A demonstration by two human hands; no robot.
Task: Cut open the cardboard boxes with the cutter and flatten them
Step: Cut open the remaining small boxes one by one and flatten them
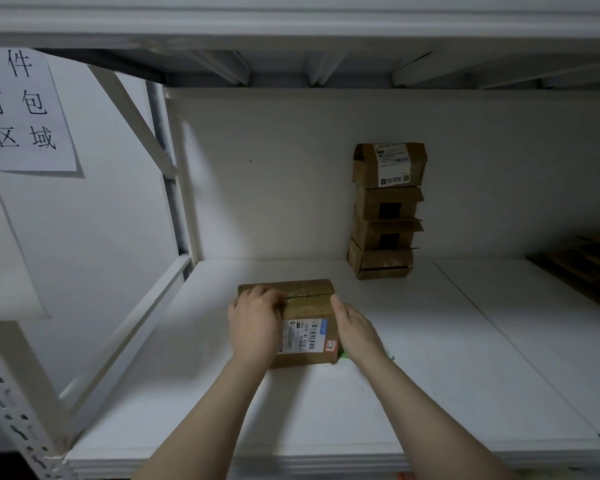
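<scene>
Now the small brown cardboard box with a white shipping label (305, 323) sits on the near left part of the white shelf (430, 375), taped seam facing up. The left hand (255, 323) curls over its top left edge. The right hand (355, 329) lies straight-fingered against its right side, so the hands are apart with the box between them. A green object (344, 355) peeks out by the near right corner; I cannot tell if it is the cutter. Probably best to pin the box with the left hand and cut along the seam, away from the fingers. A stack of brown cardboard boxes (387, 209) waits at the far wall.
</scene>
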